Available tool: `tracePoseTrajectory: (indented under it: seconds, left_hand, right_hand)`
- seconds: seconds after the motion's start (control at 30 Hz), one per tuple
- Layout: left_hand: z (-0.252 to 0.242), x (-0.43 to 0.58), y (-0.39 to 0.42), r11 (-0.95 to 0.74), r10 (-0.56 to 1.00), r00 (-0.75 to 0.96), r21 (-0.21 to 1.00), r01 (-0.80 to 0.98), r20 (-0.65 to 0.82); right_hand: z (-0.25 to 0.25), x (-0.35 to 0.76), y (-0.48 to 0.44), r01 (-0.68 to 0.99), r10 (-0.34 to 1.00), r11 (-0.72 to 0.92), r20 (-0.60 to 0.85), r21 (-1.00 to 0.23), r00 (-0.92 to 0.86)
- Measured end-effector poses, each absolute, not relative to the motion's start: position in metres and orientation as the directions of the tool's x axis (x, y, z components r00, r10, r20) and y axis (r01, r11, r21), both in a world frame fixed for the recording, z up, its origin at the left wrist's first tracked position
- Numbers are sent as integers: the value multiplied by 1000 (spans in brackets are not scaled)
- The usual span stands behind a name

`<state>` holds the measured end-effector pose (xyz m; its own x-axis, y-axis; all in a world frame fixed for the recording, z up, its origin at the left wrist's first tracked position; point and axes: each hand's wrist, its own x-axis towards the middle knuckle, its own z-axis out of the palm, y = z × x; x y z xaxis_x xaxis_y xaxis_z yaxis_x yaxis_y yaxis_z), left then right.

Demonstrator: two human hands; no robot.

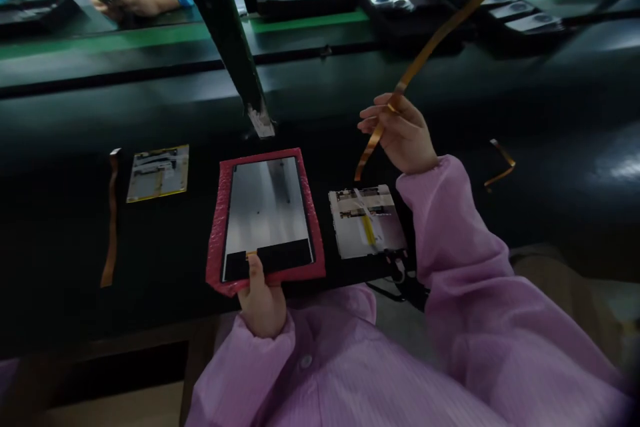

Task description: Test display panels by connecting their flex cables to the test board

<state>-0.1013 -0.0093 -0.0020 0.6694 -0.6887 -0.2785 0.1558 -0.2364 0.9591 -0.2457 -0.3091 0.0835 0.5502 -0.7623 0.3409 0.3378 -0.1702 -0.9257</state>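
Observation:
With the thumb on its lower edge, my left hand [263, 303] grips a display panel [267, 207] backed by pink foam [216, 240]. The thumb lies by a small orange connector tab [251, 255] on the panel's black strip. Raised at the right, my right hand [405, 133] pinches a long orange flex cable [435, 43], which slants up and away with a short end hanging below the fingers. Beneath that hand lies an opened device [373, 223] with bare circuitry, a yellow strip and a cable plugged in at its lower edge.
On the dark bench lie another flex cable [112, 220] and a yellow-edged device part [159, 173] at left, and a short bent flex cable [503, 165] at right. A dark green post [235, 47] stands ahead. Beyond are black trays [305, 5] and co-workers' hands [135, 0].

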Motion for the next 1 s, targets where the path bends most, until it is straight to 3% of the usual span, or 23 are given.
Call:
tracePoseTrajectory:
  seconds: [0.2,0.27,0.33,0.4,0.43,0.5,0.57,0.63,0.73,1.0]
  left_hand:
    - [10,-94,5,-260,-627,612,870,419,-482]
    - [23,-82,17,-373,-694,422,792,483,-584]
    - [36,-69,31,-526,-754,173,740,418,-634]
    - [43,-56,43,-537,-791,173,802,263,-587]
    - [43,-51,47,-487,-805,298,858,163,-513]
    - [37,-44,49,-375,-772,598,914,-156,-215]
    - [26,-41,43,-324,-742,658,791,-519,128]
    - [17,-39,34,-265,-796,532,624,-735,289]
    - [16,-36,18,-191,-832,438,565,-802,340]
    - [38,-11,-25,-80,-953,283,810,-580,108]
  right_hand:
    - [116,-238,-285,179,-679,-389,413,-904,607]
    - [124,-232,-280,133,-616,-428,396,-894,681]
    - [130,-225,-276,53,-522,-458,317,-887,791]
    - [134,-218,-272,-25,-379,-523,206,-852,902]
    - [135,-213,-270,-40,-293,-570,157,-821,943]
    - [134,-205,-265,-19,-137,-655,93,-756,986]
    - [130,-197,-260,4,-63,-705,68,-709,996]
    - [124,-191,-257,-6,-59,-726,53,-687,997]
    - [113,-186,-256,-32,-80,-746,43,-665,996]
    - [91,-178,-259,-107,-135,-776,-2,-621,991]
